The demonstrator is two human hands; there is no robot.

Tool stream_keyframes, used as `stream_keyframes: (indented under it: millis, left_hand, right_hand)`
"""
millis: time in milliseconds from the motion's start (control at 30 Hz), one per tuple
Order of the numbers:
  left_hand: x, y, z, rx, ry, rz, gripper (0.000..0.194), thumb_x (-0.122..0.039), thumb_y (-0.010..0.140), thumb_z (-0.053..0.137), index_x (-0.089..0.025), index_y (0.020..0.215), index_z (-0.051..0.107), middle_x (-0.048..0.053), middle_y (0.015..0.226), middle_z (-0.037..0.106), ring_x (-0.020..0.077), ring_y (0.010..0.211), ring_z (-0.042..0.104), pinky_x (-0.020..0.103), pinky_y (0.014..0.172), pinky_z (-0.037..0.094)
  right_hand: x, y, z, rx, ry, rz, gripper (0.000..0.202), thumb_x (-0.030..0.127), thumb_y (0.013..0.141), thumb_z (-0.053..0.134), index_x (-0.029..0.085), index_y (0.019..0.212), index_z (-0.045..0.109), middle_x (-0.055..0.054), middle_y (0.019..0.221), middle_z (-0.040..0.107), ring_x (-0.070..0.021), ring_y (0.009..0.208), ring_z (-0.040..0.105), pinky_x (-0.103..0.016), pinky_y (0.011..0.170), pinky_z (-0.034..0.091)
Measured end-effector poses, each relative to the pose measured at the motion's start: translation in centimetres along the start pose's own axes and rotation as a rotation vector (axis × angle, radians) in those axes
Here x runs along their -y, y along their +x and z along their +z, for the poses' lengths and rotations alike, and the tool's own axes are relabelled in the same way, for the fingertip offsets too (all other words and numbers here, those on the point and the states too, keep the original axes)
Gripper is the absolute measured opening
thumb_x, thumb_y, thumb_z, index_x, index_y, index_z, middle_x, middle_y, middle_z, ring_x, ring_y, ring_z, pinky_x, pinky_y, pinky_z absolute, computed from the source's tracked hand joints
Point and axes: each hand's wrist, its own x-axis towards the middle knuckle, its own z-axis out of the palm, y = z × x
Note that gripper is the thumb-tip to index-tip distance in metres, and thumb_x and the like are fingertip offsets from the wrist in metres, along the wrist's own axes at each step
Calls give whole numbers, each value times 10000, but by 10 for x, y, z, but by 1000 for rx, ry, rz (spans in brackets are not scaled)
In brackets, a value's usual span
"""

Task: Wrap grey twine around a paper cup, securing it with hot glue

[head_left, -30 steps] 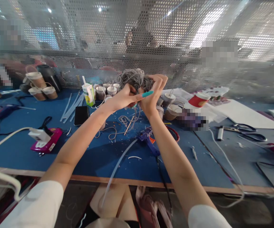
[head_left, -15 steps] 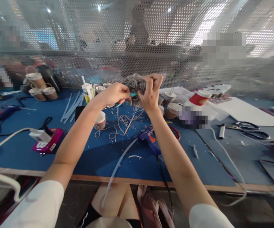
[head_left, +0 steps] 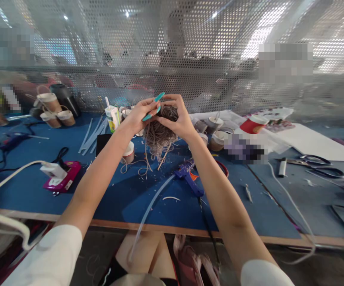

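Carton [head_left: 112, 119]: lettering — too small to read
R hand [head_left: 180, 118]: fingers clasping grey yarn [head_left: 160, 137]
L hand [head_left: 144, 113]: fingers at yarn — can't tell if gripping
Vs. prev.: yarn hangs lower

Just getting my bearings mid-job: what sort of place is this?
Probably a craft workshop or hand-assembly bench. A bundle of grey yarn is held above a blue worktop, where a glue gun lies, with dark-handled scissors off to the right.
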Motion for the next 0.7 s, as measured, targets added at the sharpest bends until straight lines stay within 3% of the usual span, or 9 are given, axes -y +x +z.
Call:
stream_keyframes:
  millis: [100, 333, 467, 567, 700]
  left_hand:
    - [-4, -2, 0, -3, 11, 23, 356, -114, 979, 372, -168, 644, 481, -89, 470, 287, 41, 405, 283, 145, 515, 333]
    - [-9, -4, 1, 70, 117, 91, 390, -51, 952, 407, -149, 580, 470, -83, 445, 297, 23, 405, 269, 161, 471, 241]
    - [-14, -13, 6, 23, 180, 166, 406, -134, 1000, 322, -176, 615, 443, -78, 478, 196, 51, 429, 255, 181, 530, 324]
    - [-18, -23, 12, -35, 299, 256, 386, -226, 1027, 285, -200, 724, 523, -68, 491, 163, 73, 463, 315, 204, 598, 382]
    - [-19, -31, 18, -40, 294, 329, 401, -349, 1042, 240, -232, 836, 564, -65, 468, 147, 81, 470, 359, 215, 619, 410]
  right_hand:
    - [1, 0, 0, -35, -86, -10, 399, 420, 735, 703, 263, 1049, 512, -59, 1049, 651, -242, 1015, 614, -469, 971, 489]
    - [-4, 3, -12, 18, -357, -41, 239, 200, 694, 669, 248, 899, 557, -58, 959, 657, -284, 984, 600, -565, 968, 430]
    - [-8, 1, -15, 8, -409, -46, 205, 181, 730, 620, 254, 917, 577, -52, 999, 644, -274, 1016, 579, -568, 989, 401]
    - [-11, -1, -14, -12, -413, -44, 214, 167, 745, 602, 254, 940, 584, -52, 1028, 640, -263, 1027, 576, -557, 1003, 394]
    - [-10, -1, -14, -47, -399, -98, 240, 154, 734, 617, 253, 951, 593, -61, 1026, 635, -268, 1023, 579, -557, 997, 401]
